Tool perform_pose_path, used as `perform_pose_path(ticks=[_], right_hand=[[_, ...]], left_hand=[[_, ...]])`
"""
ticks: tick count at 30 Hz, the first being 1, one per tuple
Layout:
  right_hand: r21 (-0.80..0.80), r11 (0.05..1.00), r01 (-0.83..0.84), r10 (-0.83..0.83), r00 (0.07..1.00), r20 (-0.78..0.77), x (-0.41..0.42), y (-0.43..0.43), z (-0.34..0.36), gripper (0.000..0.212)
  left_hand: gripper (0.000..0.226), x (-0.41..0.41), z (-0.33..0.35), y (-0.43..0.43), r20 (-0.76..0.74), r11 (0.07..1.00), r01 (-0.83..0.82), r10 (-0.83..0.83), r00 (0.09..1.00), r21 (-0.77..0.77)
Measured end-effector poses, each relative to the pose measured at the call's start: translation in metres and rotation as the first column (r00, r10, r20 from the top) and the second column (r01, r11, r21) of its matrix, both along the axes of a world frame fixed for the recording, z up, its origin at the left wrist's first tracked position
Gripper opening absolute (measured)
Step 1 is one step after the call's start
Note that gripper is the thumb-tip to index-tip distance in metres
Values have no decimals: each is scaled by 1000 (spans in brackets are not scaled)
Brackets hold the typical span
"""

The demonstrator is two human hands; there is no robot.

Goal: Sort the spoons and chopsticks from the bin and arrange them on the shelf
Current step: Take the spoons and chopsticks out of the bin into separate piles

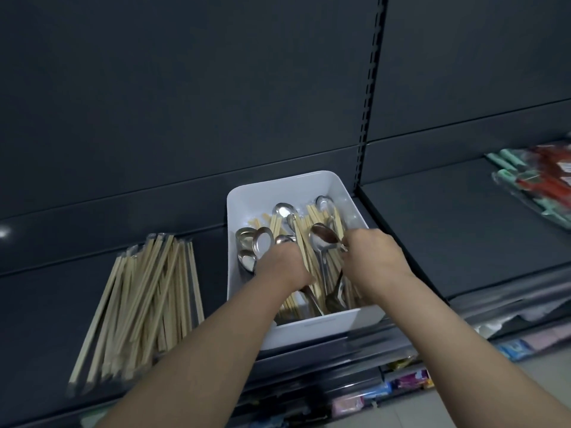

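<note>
White bin (238, 193) sits on shelf (46, 304), contents mixed. Our right hand (374, 257) pinches spoon (323, 237) at neck. Our left hand (282, 267) is buried among sticks (313, 213), grip we cannot tell. We should lift spoon clear without dragging sticks, then lay it apart from chopstick pile (145, 298).

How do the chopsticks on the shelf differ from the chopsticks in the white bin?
The chopsticks on the shelf lie alone in one pile, roughly parallel; the chopsticks in the bin are mixed with metal spoons and cross one another. The shelf pile is untouched, while the left hand and the right hand reach among those in the bin. Both are thin, pale wooden sticks.
</note>
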State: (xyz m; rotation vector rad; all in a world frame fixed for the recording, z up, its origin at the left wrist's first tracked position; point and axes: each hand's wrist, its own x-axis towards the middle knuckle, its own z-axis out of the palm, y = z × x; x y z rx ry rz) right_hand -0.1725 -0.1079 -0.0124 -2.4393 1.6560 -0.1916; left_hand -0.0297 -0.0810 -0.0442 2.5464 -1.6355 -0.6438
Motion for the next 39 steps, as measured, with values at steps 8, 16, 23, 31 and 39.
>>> perform_pose_path(ticks=[8, 16, 23, 31, 39], right_hand=[[-39, 999, -37, 39, 998, 45, 11, 4, -4, 43], [168, 982, -81, 111, 978, -178, 31, -2, -23, 17], [288, 957, -47, 101, 979, -175, 33, -9, -20, 12], [240, 971, 17, -46, 992, 114, 34, -13, -9, 34], [89, 975, -204, 173, 947, 269, 63, 1, 6, 27]], left_hand=[[24, 29, 11, 9, -182, 948, -299, 277, 943, -107], [17, 36, 20, 19, -388, 911, -366, 273, 880, -189], [21, 40, 27, 26, -315, 898, -348, 259, 913, -270], [31, 34, 28, 29, -408, 868, -394, 255, 877, -304], [29, 53, 42, 47, -465, 695, -563, 357, 810, -447]])
